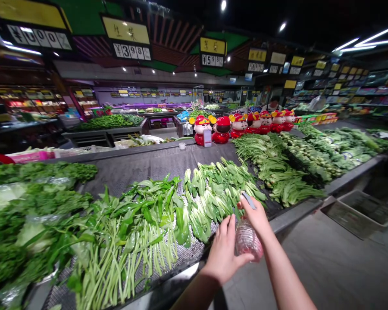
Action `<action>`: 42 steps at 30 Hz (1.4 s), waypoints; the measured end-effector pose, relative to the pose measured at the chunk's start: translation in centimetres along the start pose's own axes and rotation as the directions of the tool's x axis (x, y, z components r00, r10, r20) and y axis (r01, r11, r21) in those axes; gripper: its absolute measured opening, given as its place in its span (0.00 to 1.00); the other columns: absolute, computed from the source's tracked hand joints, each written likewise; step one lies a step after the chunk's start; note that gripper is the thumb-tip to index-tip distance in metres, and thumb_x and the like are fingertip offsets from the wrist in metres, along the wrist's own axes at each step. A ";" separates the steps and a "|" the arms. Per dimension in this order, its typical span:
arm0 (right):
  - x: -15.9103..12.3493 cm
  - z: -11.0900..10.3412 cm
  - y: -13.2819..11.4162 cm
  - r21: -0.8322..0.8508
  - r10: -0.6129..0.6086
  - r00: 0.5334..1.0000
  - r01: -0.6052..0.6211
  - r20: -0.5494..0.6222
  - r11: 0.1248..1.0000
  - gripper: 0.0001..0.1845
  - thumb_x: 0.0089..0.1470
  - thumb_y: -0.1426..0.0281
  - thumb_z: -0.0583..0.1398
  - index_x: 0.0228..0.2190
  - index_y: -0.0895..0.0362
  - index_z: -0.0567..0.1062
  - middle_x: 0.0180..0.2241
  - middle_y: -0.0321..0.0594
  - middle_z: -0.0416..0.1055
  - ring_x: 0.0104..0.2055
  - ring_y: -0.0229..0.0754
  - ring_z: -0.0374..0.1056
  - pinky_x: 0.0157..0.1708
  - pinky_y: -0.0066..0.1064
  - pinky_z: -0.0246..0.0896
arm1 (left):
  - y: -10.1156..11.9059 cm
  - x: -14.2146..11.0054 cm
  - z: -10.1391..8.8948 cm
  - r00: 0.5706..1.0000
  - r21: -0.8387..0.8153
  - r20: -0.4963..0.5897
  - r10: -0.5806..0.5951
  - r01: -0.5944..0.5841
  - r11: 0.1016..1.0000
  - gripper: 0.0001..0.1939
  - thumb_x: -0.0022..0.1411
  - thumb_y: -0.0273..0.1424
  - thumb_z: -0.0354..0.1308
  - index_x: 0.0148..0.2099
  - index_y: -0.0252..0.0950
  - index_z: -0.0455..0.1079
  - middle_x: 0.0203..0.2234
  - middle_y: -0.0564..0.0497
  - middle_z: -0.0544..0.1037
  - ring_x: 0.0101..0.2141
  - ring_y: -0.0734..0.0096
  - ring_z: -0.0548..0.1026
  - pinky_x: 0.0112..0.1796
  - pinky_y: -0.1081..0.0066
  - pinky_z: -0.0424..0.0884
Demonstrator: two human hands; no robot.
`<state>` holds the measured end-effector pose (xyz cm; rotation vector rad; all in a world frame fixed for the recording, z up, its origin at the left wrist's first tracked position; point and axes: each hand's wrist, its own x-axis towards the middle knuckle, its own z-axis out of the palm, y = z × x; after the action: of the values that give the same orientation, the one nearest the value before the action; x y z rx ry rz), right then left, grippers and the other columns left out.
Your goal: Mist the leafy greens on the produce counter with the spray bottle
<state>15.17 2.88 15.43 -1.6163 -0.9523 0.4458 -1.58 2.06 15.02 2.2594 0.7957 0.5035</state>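
Note:
A clear, pinkish plastic spray bottle sits between both my hands at the front edge of a vegetable display. My left hand cups the bottle's body from the left and below, fingers wrapped round it. My right hand grips the top, fingers closed round the grey spray head. Just beyond the nozzle lie bunches of green bok choy. Left of those lie long-stemmed leafy greens.
The grey mesh display table carries more greens at the left and right. Red figurines stand in a row at the back. A grey crate sits on the floor at the right. A person stands far behind.

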 end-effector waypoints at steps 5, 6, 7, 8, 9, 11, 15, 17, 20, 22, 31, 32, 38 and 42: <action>1.8 1.8 -1.0 -0.004 -0.025 0.999 0.024 -0.020 1.000 0.20 0.51 0.53 0.52 0.22 0.56 0.70 0.25 0.43 0.72 0.26 0.42 0.67 0.26 0.33 0.61 | -0.4 1.6 0.5 1.000 -0.034 -0.009 -0.014 0.014 0.999 0.54 0.43 0.37 0.65 0.64 0.38 0.35 0.60 0.45 0.50 0.57 0.54 0.53 0.57 0.61 0.51; 2.0 2.1 -1.1 -0.001 -0.024 0.999 0.024 -0.024 1.000 0.20 0.51 0.53 0.52 0.22 0.55 0.69 0.25 0.43 0.72 0.25 0.42 0.66 0.25 0.33 0.61 | -0.6 1.9 0.6 0.999 -0.040 -0.023 -0.023 0.022 0.999 0.54 0.43 0.37 0.64 0.64 0.38 0.34 0.59 0.44 0.52 0.56 0.54 0.55 0.56 0.61 0.52; 2.2 2.3 -1.3 0.004 -0.020 0.999 0.020 -0.026 1.000 0.21 0.52 0.52 0.51 0.22 0.55 0.69 0.26 0.43 0.71 0.24 0.41 0.66 0.23 0.32 0.61 | -0.7 2.3 0.8 0.999 -0.046 -0.037 -0.031 0.030 0.998 0.54 0.43 0.36 0.64 0.64 0.37 0.33 0.58 0.43 0.53 0.56 0.54 0.56 0.55 0.62 0.54; 2.3 2.5 -1.4 0.009 -0.015 0.999 0.015 -0.028 1.000 0.21 0.52 0.52 0.51 0.23 0.55 0.68 0.26 0.43 0.71 0.22 0.40 0.65 0.21 0.32 0.60 | -0.9 2.6 0.9 0.998 -0.055 -0.048 -0.038 0.036 0.998 0.53 0.43 0.35 0.63 0.64 0.37 0.33 0.57 0.43 0.54 0.55 0.54 0.57 0.54 0.62 0.55; 2.3 2.6 -1.6 0.013 -0.008 0.999 0.008 -0.031 1.000 0.21 0.52 0.52 0.50 0.23 0.55 0.68 0.26 0.42 0.71 0.21 0.40 0.64 0.20 0.31 0.59 | -1.0 2.8 1.0 0.998 -0.066 -0.055 -0.043 0.039 0.997 0.53 0.43 0.35 0.63 0.64 0.37 0.34 0.57 0.43 0.55 0.54 0.55 0.58 0.54 0.63 0.56; 2.2 2.8 -1.9 0.014 -0.008 0.999 0.008 -0.041 1.000 0.21 0.53 0.52 0.50 0.23 0.55 0.67 0.25 0.41 0.70 0.19 0.39 0.62 0.19 0.31 0.59 | -1.1 3.1 1.0 0.996 -0.090 -0.070 -0.049 0.043 0.995 0.52 0.42 0.34 0.62 0.63 0.37 0.36 0.57 0.43 0.55 0.54 0.55 0.59 0.53 0.64 0.57; 1.7 2.9 -2.2 -0.058 -0.082 0.993 0.077 -0.088 0.995 0.21 0.54 0.53 0.49 0.20 0.54 0.66 0.20 0.38 0.67 0.21 0.40 0.62 0.23 0.32 0.59 | -1.1 2.7 1.1 0.993 -0.150 -0.100 -0.062 0.046 0.988 0.53 0.40 0.34 0.63 0.63 0.35 0.38 0.55 0.42 0.56 0.52 0.56 0.61 0.53 0.65 0.58; 1.3 2.9 -2.2 -0.102 -0.096 0.993 0.088 -0.074 0.991 0.22 0.54 0.53 0.49 0.19 0.54 0.65 0.19 0.37 0.66 0.22 0.40 0.62 0.25 0.33 0.59 | -1.0 2.3 1.3 0.992 -0.186 -0.102 -0.068 0.048 0.981 0.54 0.38 0.36 0.64 0.63 0.34 0.39 0.55 0.41 0.56 0.52 0.57 0.62 0.53 0.66 0.58; 0.6 2.6 -2.3 -0.125 -0.076 0.997 0.072 -0.024 0.989 0.19 0.51 0.54 0.52 0.21 0.55 0.67 0.21 0.37 0.67 0.23 0.41 0.63 0.27 0.34 0.60 | -0.9 1.5 1.6 0.991 -0.232 -0.106 -0.087 0.061 0.971 0.56 0.36 0.38 0.66 0.63 0.31 0.39 0.54 0.40 0.57 0.51 0.56 0.63 0.53 0.66 0.59; 0.1 2.2 -2.4 -0.123 -0.088 0.996 0.092 0.032 0.988 0.17 0.48 0.54 0.56 0.25 0.55 0.69 0.23 0.37 0.69 0.26 0.42 0.65 0.28 0.34 0.61 | -0.8 1.0 1.6 0.988 -0.251 -0.116 -0.097 0.065 0.966 0.56 0.35 0.38 0.66 0.62 0.31 0.40 0.53 0.40 0.58 0.50 0.57 0.63 0.52 0.66 0.60; -1.5 2.8 -4.0 0.080 -0.064 0.995 0.058 0.078 0.995 0.21 0.47 0.52 0.56 0.36 0.55 0.73 0.29 0.41 0.73 0.26 0.43 0.67 0.26 0.34 0.64 | 0.5 -0.8 0.0 0.977 -0.162 -0.159 -0.140 0.114 0.980 0.51 0.37 0.32 0.63 0.62 0.34 0.42 0.55 0.42 0.55 0.51 0.58 0.62 0.53 0.68 0.58; -1.8 3.2 -4.3 0.088 -0.072 0.995 0.066 0.067 0.994 0.21 0.49 0.52 0.55 0.36 0.55 0.72 0.31 0.42 0.73 0.29 0.43 0.68 0.27 0.34 0.64 | 0.6 -1.0 -0.1 0.975 -0.147 -0.168 -0.147 0.123 0.982 0.51 0.38 0.32 0.62 0.62 0.35 0.41 0.55 0.43 0.55 0.51 0.58 0.62 0.53 0.68 0.58; -3.5 4.6 -5.1 0.003 -0.139 0.987 0.139 0.081 0.990 0.20 0.54 0.54 0.50 0.25 0.55 0.70 0.24 0.39 0.70 0.27 0.42 0.66 0.26 0.32 0.62 | 0.3 -2.6 0.0 0.963 -0.137 -0.174 -0.207 0.185 0.973 0.51 0.40 0.33 0.61 0.63 0.33 0.38 0.56 0.41 0.54 0.53 0.56 0.60 0.53 0.68 0.56; -4.2 4.7 -4.8 -0.026 -0.132 0.990 0.133 0.052 0.991 0.20 0.55 0.54 0.50 0.22 0.54 0.68 0.21 0.37 0.67 0.23 0.41 0.63 0.24 0.32 0.60 | -0.1 -3.3 0.1 0.969 -0.139 -0.157 -0.191 0.169 0.976 0.51 0.40 0.33 0.61 0.63 0.33 0.38 0.56 0.41 0.54 0.53 0.56 0.60 0.53 0.67 0.56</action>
<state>7.56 2.69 17.82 -1.5633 -1.1016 0.3839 -3.97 -0.14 14.45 2.0255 1.0162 0.6464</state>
